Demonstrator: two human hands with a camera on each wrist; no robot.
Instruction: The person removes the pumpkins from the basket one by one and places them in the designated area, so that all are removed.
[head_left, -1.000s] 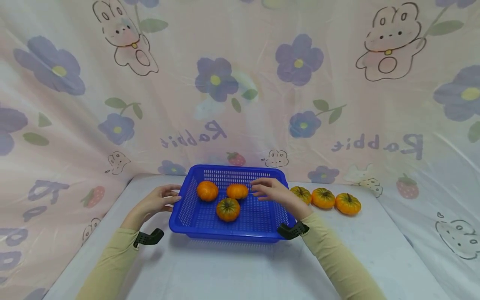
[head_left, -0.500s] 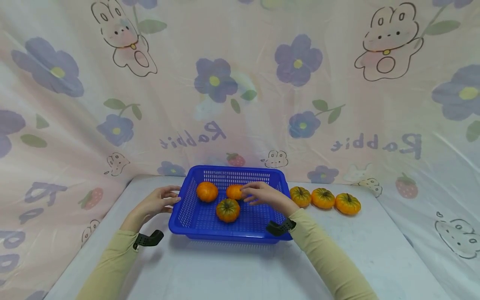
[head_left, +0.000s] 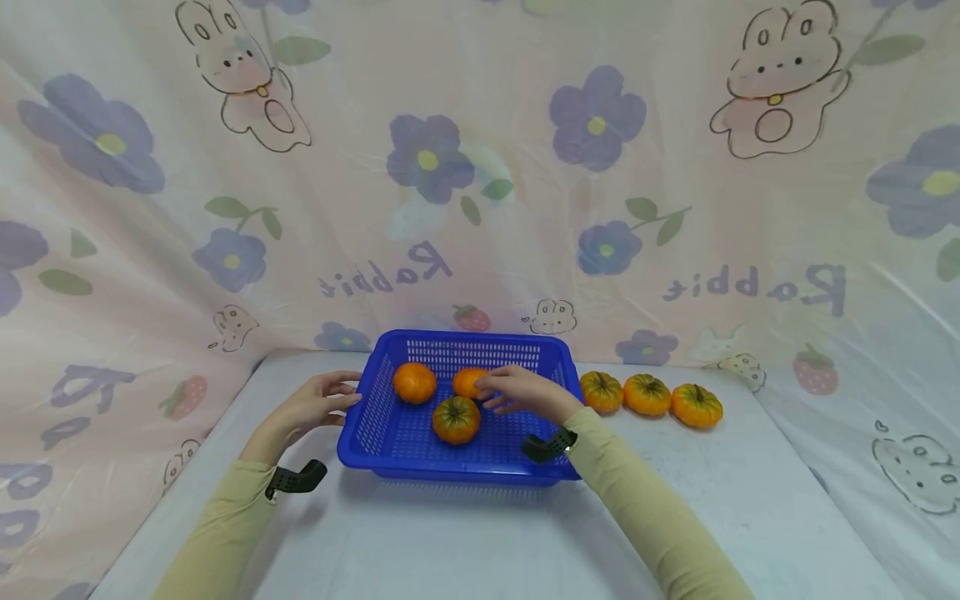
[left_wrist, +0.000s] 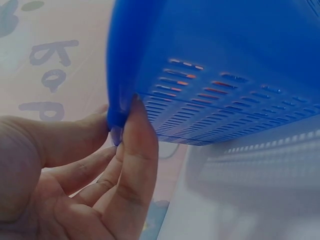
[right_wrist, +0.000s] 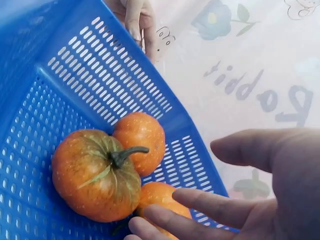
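Three in, three out

Long axis of the blue basket (head_left: 457,476) runs left to right. Three pumpkins inside, three more pumpkins (head_left: 647,395) in a row on the table (head_left: 420,542) to the right. The near pumpkin (head_left: 456,422) has its stem up; the far-right pumpkin (head_left: 467,383) is half behind the right hand (head_left: 525,392), so no clue where it points. That hand's fingers are loosely spread, can't tell if touching. Left hand (head_left: 313,407) pinches the left rim.

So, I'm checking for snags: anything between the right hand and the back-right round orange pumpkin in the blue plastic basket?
Nothing visible: the right hand is over the basket, its fingers at the orange pumpkin; contact is unclear.
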